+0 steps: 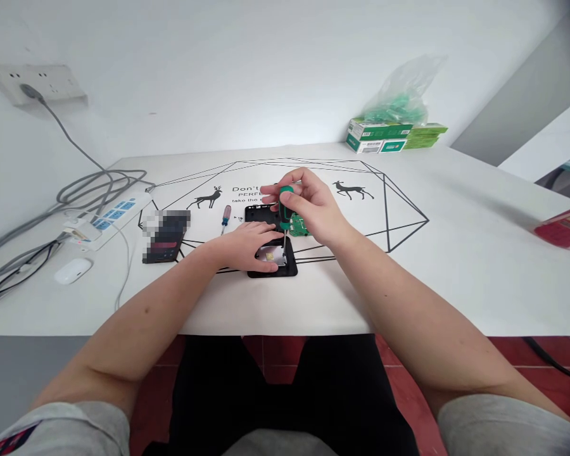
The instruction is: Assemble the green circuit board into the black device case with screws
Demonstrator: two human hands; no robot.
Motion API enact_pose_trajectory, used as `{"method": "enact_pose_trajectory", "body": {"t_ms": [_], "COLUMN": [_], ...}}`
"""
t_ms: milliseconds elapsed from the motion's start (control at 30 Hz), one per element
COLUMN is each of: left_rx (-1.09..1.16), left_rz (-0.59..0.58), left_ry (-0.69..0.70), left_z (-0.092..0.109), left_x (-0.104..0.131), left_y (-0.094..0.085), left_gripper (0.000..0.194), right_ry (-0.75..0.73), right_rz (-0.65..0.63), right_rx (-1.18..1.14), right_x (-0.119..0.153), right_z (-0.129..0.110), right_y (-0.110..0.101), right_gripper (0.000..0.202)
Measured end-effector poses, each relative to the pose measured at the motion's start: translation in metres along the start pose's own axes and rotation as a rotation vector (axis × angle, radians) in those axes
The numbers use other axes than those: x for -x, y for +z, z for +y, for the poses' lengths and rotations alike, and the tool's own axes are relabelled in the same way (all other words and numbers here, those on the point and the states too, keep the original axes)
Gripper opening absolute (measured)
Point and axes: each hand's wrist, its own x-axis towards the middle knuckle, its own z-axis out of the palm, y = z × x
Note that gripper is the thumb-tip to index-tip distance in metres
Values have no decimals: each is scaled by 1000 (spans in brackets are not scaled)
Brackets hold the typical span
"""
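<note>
In the middle of the table lies a flat black plastic casing [291, 268] with a silvery metal plate [272, 256] in it. My left hand [245, 244] holds the casing from its left, with the thumb at the near side and the fingers stretched over the far side. My right hand [313, 206] grips the green handle of a screwdriver [285, 199]. Its shaft points down, and the tip meets the right side of the metal plate. Beyond the casing are another black plastic shell [255, 214], partly hidden, and a green circuit board [300, 225].
A small screwdriver [226, 215] lies left, near tiny dark pieces. Farther left are a phone [167, 237], a white earphone case [73, 270], glasses [21, 272] and a power strip [118, 218] with cables. Green-and-white boxes [379, 136] stand at the back right, a red package [564, 228] far right.
</note>
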Motion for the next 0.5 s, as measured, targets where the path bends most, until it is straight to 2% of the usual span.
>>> {"method": "enact_pose_trajectory", "body": {"t_ms": [200,333,500], "left_rx": [-3,-3,-4], "left_rz": [-22,-27,-29], "left_ry": [-17,-18,-19], "left_z": [0,0,1], "left_x": [0,0,0], "left_y": [-1,-2,-3], "left_gripper": [82,82,82], "right_ry": [-177,-195,-131], "right_rz": [7,32,101], "right_rx": [279,276,179], "right_x": [-4,-3,-1], "right_z": [3,4,3], "right_y": [-7,-6,-2], "right_gripper": [43,39,19]}}
